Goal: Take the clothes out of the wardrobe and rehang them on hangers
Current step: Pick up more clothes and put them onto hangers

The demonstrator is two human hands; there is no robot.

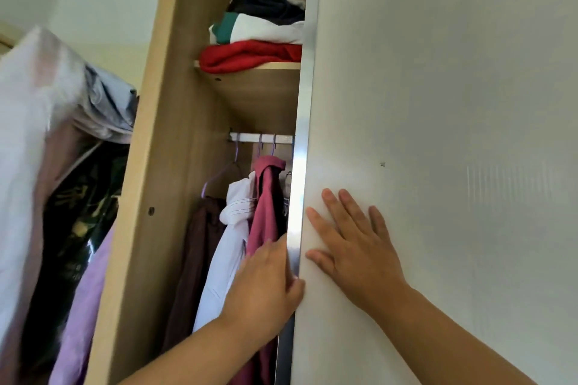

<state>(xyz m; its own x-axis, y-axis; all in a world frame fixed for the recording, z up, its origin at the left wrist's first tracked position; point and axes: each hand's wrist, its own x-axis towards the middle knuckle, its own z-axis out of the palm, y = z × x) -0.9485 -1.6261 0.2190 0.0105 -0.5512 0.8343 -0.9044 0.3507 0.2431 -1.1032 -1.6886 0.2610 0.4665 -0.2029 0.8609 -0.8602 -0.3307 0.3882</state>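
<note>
Left fingers [289,284] curled around the wardrobe door [438,103] edge, right fingers [341,212] flat, spread on its front.

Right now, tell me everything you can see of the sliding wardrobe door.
The sliding door is a tall panel with a smooth off-white, slightly glossy face and a brushed metal strip down its left edge. It stands upright and partly open, covering the right part of the wardrobe and cutting off the view of the folded stack and the hanging clothes. The left hand curls around its metal edge; the right hand lies flat on its face, fingers spread. A small dark mark shows above the right hand.
</note>
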